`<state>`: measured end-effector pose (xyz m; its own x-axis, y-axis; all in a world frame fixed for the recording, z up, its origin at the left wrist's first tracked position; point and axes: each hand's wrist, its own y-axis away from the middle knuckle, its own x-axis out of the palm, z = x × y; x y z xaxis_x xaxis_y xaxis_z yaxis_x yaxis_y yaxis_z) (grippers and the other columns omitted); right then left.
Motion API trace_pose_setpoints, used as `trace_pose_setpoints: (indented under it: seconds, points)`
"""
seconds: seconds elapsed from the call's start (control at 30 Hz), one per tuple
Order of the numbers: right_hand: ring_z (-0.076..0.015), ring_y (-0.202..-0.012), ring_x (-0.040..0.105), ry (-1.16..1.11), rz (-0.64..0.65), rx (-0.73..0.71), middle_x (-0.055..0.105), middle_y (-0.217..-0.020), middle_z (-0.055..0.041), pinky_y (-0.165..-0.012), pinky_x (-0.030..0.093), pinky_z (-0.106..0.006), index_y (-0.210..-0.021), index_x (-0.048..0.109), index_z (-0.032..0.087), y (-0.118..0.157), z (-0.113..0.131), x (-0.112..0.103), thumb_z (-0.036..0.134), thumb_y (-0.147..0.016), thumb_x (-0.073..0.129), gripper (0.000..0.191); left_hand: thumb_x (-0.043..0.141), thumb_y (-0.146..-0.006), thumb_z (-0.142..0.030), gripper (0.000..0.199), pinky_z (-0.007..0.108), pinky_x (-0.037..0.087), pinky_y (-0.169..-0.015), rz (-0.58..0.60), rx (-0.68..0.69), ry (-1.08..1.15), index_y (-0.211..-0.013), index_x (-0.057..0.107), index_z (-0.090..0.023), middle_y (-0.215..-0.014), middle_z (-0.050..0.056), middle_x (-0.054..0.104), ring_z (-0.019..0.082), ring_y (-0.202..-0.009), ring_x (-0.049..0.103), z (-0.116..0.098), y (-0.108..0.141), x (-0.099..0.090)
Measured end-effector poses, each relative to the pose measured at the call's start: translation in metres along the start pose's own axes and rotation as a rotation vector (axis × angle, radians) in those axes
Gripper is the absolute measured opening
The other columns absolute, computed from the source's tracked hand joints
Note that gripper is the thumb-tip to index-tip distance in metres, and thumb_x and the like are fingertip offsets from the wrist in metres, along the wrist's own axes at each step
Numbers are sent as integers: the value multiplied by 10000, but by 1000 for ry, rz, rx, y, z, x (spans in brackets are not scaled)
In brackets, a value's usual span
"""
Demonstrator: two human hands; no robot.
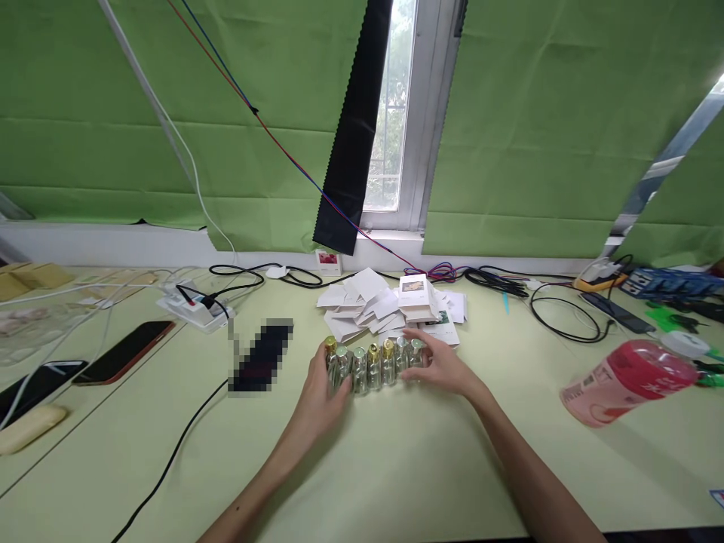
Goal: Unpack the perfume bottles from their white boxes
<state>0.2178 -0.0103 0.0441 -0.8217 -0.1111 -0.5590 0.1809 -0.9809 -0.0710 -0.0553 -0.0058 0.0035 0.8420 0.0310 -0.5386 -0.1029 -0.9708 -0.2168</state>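
Observation:
Several small clear glass bottles (374, 369) stand upright side by side in a row on the table, some with gold caps and some with pale green or silvery ones. My left hand (324, 400) grips the left end of the row, its thumb in front and its fingers behind a gold-capped bottle (330, 345) and its neighbour. At the right end, my right hand (444, 364) curls its thumb and fingers around a green-capped bottle (416, 348). Just behind the bottles lies a pile of folded white paper boxes (367, 302), some printed with pictures.
A pink drink bottle (627, 383) stands to the right. On the left are a pixelated dark device (263, 356) with a cable, a power strip (195, 309) and phones (124, 352). Black cables (498, 280) run along the back edge, below green curtains (271, 173).

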Motion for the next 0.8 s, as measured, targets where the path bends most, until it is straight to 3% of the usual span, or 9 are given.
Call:
trace_pose_setpoints:
  seconds: [0.07,0.2,0.27,0.37,0.4,0.5,0.53,0.7,0.8]
  points:
    - [-102,-598,472,65,-75,-8,640,-1169,-97,-642,446,-294,-1358,531,200,-4,13,-9,530,-741,764,738,598,-831,-457,804,501,394,-1114,62,-26,50,-1499,243,-185,-1532,200,367,352,-1396,406,1,6,-6]
    - [-190,-836,612,252,-242,-157,673,-1152,-105,-776,472,-325,-1266,594,193,-16,60,-10,535,-872,644,524,691,-769,-487,827,454,516,-978,113,-44,74,-1459,314,-232,-1396,163,506,313,-1195,590,0,8,-23]
    - [-219,-968,620,378,-175,-296,677,-1145,-107,-825,466,-332,-1258,602,191,-24,87,3,487,-941,570,435,765,-685,-511,834,444,545,-916,90,-37,18,-1389,424,-225,-1267,137,581,304,-1105,628,-3,-1,-32]
    - [-255,-1026,611,624,58,-499,690,-1045,-131,-821,464,-340,-1126,658,149,-40,118,32,446,-969,536,357,882,-485,-484,845,461,517,-949,42,68,-51,-1227,582,-212,-1224,117,606,331,-1139,598,-8,-22,-39]
    - [-262,-998,618,708,130,-527,694,-992,-131,-804,465,-343,-1077,669,141,-45,124,42,438,-959,554,340,885,-487,-463,781,447,524,-924,95,99,-28,-1172,609,-211,-1184,103,638,323,-1111,609,-9,-28,-39]
    - [-257,-881,647,874,267,-563,697,-901,-117,-727,465,-332,-963,676,136,-59,129,67,381,-929,588,262,816,-631,-443,406,349,540,-711,393,12,109,-871,655,-157,-876,75,715,274,-864,667,-3,-39,-34]
    - [-249,-850,652,909,280,-564,696,-885,-109,-696,461,-321,-965,669,137,-61,128,72,324,-925,583,210,795,-657,-440,352,328,522,-672,426,-5,139,-785,645,-148,-806,71,709,258,-807,661,1,-40,-30]
    - [-247,-846,670,999,333,-593,696,-878,-97,-604,428,-293,-1013,647,143,-66,131,75,178,-891,577,144,698,-725,-467,340,268,408,-554,244,1,164,-686,597,-144,-632,13,613,172,-622,551,20,-38,-16]
    - [-245,-862,671,1000,387,-567,694,-890,-93,-585,408,-278,-976,654,159,-66,138,71,173,-871,603,118,653,-745,-477,350,269,399,-562,241,38,141,-676,606,-137,-651,27,625,172,-628,539,19,-38,-16]
